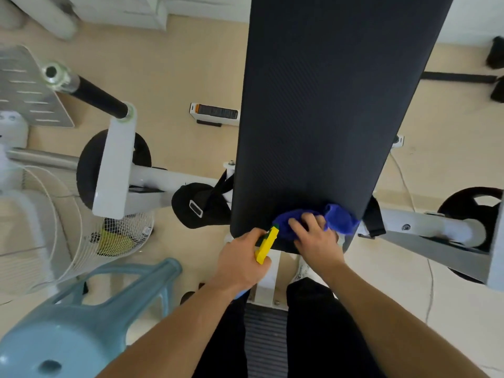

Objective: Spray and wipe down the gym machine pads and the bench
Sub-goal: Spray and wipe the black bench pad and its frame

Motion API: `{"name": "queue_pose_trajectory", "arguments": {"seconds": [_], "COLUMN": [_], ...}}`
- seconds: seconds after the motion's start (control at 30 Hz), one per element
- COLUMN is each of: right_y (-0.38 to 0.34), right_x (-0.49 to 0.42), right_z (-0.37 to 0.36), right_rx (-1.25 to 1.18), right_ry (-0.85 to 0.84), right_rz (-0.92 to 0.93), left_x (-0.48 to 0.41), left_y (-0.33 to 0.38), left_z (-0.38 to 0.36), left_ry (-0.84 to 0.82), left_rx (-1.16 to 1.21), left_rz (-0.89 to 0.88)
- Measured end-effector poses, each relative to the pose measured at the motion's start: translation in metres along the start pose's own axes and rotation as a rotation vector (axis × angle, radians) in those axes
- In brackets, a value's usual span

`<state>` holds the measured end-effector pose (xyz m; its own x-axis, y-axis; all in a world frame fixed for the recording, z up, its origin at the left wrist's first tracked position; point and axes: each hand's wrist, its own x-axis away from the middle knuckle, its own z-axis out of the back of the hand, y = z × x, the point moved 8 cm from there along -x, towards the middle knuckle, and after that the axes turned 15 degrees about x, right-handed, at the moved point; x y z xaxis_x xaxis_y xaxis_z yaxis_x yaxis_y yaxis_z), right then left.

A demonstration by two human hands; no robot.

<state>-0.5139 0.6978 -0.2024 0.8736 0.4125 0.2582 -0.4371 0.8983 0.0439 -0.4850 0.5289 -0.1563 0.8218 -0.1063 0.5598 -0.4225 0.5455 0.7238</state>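
Wiping is under way at the near end of the long black textured bench pad (327, 118), which runs from the person's legs to the far edge of the view. The right hand (313, 241) lies on a bunched blue microfibre cloth (341, 218) with fingers spread, pressing it flat against the pad's near right corner. The left hand (240, 263), just left of it, is curled round the neck of a yellow-headed spray bottle (266, 246), whose nozzle points at the pad beside the cloth.

By my reading the bench is partly done at best. The matte surface shows no streaks or wet sheen, so how much of its length has been sprayed or wiped cannot be told. The black foam-covered bar (98, 99) on the white frame at far left looks untouched and probably remains to be cleaned. A pale blue plastic stool (68, 323) stands near left.
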Motion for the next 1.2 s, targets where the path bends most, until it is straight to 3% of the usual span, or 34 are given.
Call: {"name": "queue_pose_trajectory", "arguments": {"seconds": [0.13, 0.2, 0.27, 0.4, 0.5, 0.6, 0.7, 0.87, 0.97, 1.03, 1.2], "right_y": [-0.015, -0.008, 0.016, 0.117, 0.180, 0.208, 0.212, 0.184, 0.132, 0.079, -0.030], "right_x": [0.017, 0.018, 0.007, -0.033, -0.060, -0.090, -0.119, -0.138, -0.124, -0.102, 0.000], "right_z": [-0.021, -0.015, 0.009, 0.076, 0.130, 0.171, 0.200, 0.186, 0.159, 0.124, 0.007], "right_rx": [0.161, 0.194, 0.204, 0.080, -0.040, -0.173, -0.297, -0.262, -0.227, -0.206, 0.104], "right_ry": [-0.232, -0.236, -0.167, 0.067, 0.245, 0.345, 0.471, 0.426, 0.423, 0.327, -0.022], "right_rz": [0.320, 0.378, 0.269, -0.243, -0.486, -0.559, -0.511, -0.569, -0.450, -0.288, 0.368], "left_x": [-0.009, -0.014, -0.020, -0.027, -0.022, -0.012, -0.003, 0.008, 0.012, 0.013, 0.008], "left_y": [0.009, 0.017, 0.023, 0.029, 0.030, 0.026, 0.018, 0.003, -0.004, -0.006, -0.011], "left_z": [0.009, 0.010, 0.008, 0.000, -0.007, -0.009, -0.010, -0.003, 0.011, 0.023, 0.050], "left_ry": [0.039, 0.029, 0.011, -0.050, -0.094, -0.063, -0.027, 0.014, 0.067, 0.108, 0.154], "left_rx": [0.053, 0.054, 0.045, 0.010, -0.039, -0.081, -0.120, -0.116, -0.075, -0.068, -0.026], "left_rz": [-0.009, -0.022, -0.029, -0.026, -0.035, -0.039, -0.013, 0.038, 0.030, 0.015, 0.007]}}
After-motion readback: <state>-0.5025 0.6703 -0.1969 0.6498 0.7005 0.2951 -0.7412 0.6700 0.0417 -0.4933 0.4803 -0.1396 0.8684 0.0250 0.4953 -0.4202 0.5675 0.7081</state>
